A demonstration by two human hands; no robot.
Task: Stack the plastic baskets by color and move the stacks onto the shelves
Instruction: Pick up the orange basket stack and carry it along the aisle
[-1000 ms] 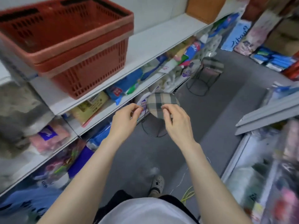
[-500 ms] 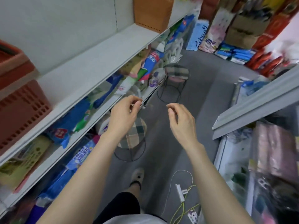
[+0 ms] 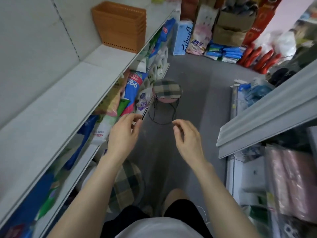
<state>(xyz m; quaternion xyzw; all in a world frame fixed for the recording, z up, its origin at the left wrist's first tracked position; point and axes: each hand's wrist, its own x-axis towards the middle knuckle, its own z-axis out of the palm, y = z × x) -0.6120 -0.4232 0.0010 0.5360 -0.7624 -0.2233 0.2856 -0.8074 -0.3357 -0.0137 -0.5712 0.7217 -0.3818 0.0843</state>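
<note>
Stack of orange baskets [image 3: 121, 26]: nested, upright, at far end of upper left shelf [image 3: 51, 107], against the back panel; well apart from both hands.

Left hand [image 3: 122, 134]: raised over the aisle, near the front edge of the lower shelves; fingers loosely curled, thumb close to fingertips, nothing held.

Right hand [image 3: 187, 140]: level with the left, apart from it; fingers loosely curled, nothing held.

Plaid stool [image 3: 167, 89]: wire-legged, on grey floor [image 3: 202, 93], ahead of the hands, just beside the lower shelves.

Second plaid stool [image 3: 128, 182]: partly hidden under the left forearm.

Packaged goods [image 3: 133, 88]: blue, pink and green packs crowding the level below the baskets' shelf.

Grey shelf edge [image 3: 267, 115]: along the right side.

Cartons and bags [image 3: 229, 28]: piled at the aisle's far end.
</note>
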